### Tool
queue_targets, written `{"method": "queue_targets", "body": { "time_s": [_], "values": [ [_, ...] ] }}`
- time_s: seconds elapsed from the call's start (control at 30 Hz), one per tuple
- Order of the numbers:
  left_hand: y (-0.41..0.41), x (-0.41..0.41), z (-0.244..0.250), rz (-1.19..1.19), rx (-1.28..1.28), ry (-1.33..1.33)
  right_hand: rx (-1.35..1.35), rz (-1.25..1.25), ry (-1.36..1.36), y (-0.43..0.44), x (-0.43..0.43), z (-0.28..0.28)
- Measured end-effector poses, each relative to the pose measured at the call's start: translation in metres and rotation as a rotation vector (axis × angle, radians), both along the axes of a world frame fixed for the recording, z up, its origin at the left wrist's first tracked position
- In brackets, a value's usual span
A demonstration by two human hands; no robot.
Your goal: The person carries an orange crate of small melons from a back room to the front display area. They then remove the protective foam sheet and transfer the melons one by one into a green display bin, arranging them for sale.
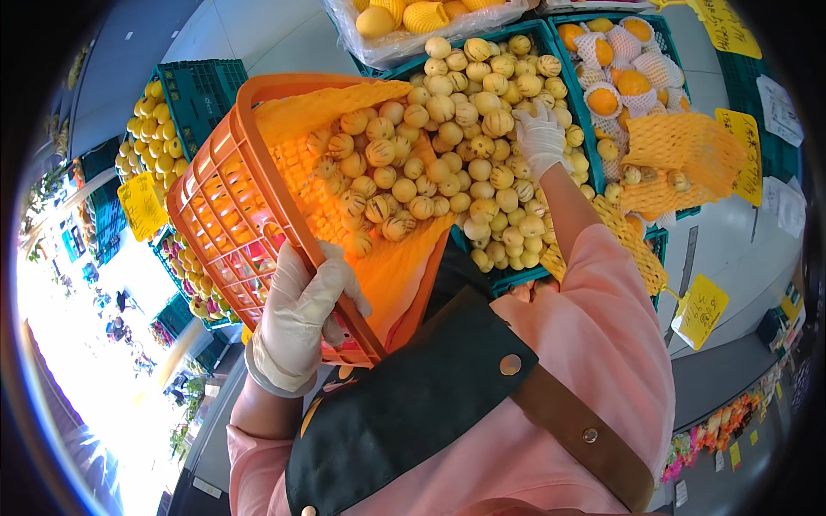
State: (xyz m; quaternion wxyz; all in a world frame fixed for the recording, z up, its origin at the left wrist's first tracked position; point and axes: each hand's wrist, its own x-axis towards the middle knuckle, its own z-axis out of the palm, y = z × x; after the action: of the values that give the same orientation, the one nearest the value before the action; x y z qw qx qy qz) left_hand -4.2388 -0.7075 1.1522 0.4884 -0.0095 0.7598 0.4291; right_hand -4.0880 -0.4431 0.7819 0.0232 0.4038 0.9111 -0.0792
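My left hand (303, 309), in a white glove, grips the rim of an orange plastic basket (226, 200), which is tilted towards a green crate (574, 84) of small round yellow fruits (484, 142), some with dark stripes. Orange foam netting (381, 277) lines the basket, and fruits of the same kind lie on it, running on into the crate's pile. My right hand (542, 135), also gloved, rests with spread fingers on the fruits near the crate's right side. Whether it grasps one cannot be told. Yellow foam netting (632, 245) lies under my right forearm.
To the right, another green crate (668, 39) holds oranges (603, 102) in white foam nets, with an orange foam net (684, 155) over them. A plastic-lined box (387, 48) of yellow fruit stands beyond. Stacked green crates (203, 90) and yellow written signs (142, 205) stand left.
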Motion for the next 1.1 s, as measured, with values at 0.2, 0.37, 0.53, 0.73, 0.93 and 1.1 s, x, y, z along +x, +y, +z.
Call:
{"method": "queue_targets", "body": {
  "time_s": [0.2, 0.37, 0.53, 0.73, 0.93, 1.1],
  "values": [
    [0.002, -0.002, 0.000, -0.020, 0.009, -0.030, 0.041, 0.123, 0.655, -0.049, -0.064, 0.061],
    [0.015, 0.003, 0.003, -0.043, -0.025, -0.005, -0.253, 0.641, 0.522, -0.137, -0.136, 0.072],
    [0.014, 0.004, 0.005, -0.063, -0.023, 0.020, -0.187, 0.864, -0.201, -0.135, -0.166, 0.083],
    [0.009, 0.000, 0.004, -0.041, -0.023, -0.010, -0.058, 0.868, -0.438, -0.118, -0.145, 0.082],
    [0.001, -0.002, 0.003, -0.004, -0.017, -0.013, -0.004, 0.530, -0.590, -0.050, -0.118, 0.076],
    [-0.005, -0.008, 0.001, -0.011, -0.010, -0.019, -0.100, 0.369, -0.218, -0.009, -0.079, 0.063]
  ]
}}
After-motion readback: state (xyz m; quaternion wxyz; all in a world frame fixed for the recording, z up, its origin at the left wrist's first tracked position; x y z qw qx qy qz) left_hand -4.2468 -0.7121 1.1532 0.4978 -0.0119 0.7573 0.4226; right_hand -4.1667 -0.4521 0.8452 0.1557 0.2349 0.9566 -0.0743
